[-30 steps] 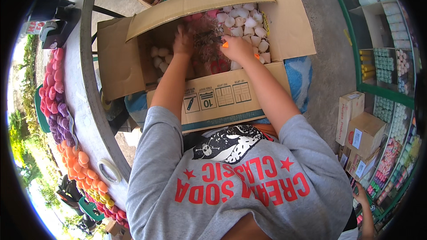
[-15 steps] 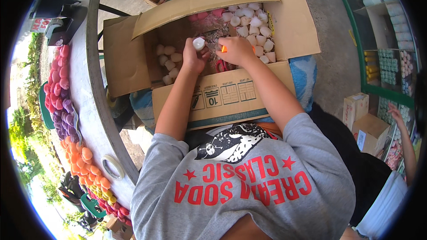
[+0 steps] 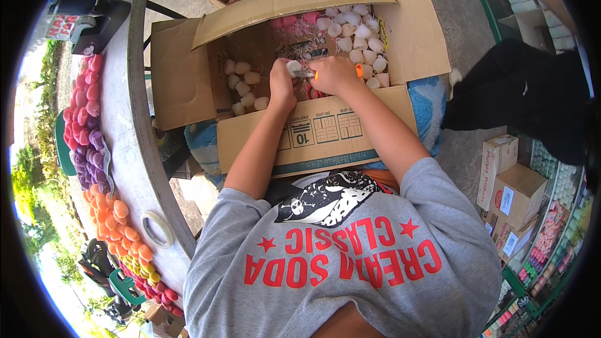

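My left hand is closed round a small white candle, held over the open cardboard box in my lap. My right hand grips an orange cutter knife, its blade reaching the candle's side. Most of the knife's handle is hidden in the fist. Inside the box, several white candles crowd the right side and a smaller group lies at the left. Thin pale shavings and pink pieces are at the back. Red scissor-like handles show beneath my right hand.
A long grey table on the left carries rows of pink, purple, orange and yellow pieces and a tape roll. Brown cartons and stocked green-framed shelves stand right. Another person in black clothing reaches toward the shelf.
My hands have come together, and the knife blade now meets the candle, which has tilted toward it. At the right, the other person has moved farther up the view, uncovering the cartons.
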Action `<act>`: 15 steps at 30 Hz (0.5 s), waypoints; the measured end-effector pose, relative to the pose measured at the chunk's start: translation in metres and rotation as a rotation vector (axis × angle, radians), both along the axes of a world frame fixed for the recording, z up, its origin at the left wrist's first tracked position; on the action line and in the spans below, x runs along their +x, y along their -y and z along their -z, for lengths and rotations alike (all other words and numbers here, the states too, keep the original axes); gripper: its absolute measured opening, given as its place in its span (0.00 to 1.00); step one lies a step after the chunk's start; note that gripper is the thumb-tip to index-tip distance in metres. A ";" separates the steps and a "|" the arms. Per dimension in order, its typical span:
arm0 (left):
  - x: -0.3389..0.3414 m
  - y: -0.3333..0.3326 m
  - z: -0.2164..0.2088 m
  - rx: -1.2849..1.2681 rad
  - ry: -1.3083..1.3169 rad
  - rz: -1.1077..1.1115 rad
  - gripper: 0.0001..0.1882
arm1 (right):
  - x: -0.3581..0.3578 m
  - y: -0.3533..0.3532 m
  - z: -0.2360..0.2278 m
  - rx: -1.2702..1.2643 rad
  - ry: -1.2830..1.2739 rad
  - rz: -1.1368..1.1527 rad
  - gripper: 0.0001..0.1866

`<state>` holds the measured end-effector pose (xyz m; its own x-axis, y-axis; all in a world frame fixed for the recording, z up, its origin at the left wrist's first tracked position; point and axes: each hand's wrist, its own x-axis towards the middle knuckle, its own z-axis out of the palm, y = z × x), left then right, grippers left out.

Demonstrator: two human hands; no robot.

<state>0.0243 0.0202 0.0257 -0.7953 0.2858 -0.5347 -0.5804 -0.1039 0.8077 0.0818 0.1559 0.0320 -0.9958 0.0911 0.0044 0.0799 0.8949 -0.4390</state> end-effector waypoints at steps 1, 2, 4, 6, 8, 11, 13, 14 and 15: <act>0.001 0.001 0.002 0.001 -0.023 0.010 0.13 | 0.000 0.001 -0.001 0.002 0.030 0.025 0.09; 0.000 0.002 0.006 0.002 -0.043 0.015 0.12 | -0.001 0.002 -0.003 0.005 0.060 0.051 0.09; -0.004 0.002 0.013 0.003 -0.086 0.023 0.12 | -0.003 0.005 -0.008 0.007 0.120 0.105 0.10; -0.007 0.001 0.018 -0.016 -0.074 -0.013 0.12 | -0.004 0.009 -0.012 0.005 0.179 0.161 0.10; -0.003 -0.003 0.008 -0.045 -0.130 0.053 0.13 | -0.008 -0.005 0.000 0.020 0.232 0.339 0.10; 0.011 -0.002 -0.010 -0.038 -0.257 0.207 0.14 | -0.011 -0.035 -0.004 0.007 0.249 0.464 0.12; -0.006 0.004 -0.026 -0.150 -0.287 0.124 0.14 | -0.007 -0.032 -0.016 0.020 0.245 0.423 0.14; -0.015 0.009 -0.034 -0.200 -0.299 0.071 0.14 | -0.004 -0.030 -0.018 0.029 0.281 0.386 0.15; -0.031 0.020 -0.019 -0.375 -0.520 0.043 0.15 | -0.001 -0.027 -0.019 0.038 0.317 0.349 0.16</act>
<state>-0.0071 0.0006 0.0447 -0.9696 0.1918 -0.1519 -0.1003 0.2550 0.9617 0.0805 0.1832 0.0511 -0.8586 0.4262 -0.2848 0.5034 0.8059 -0.3116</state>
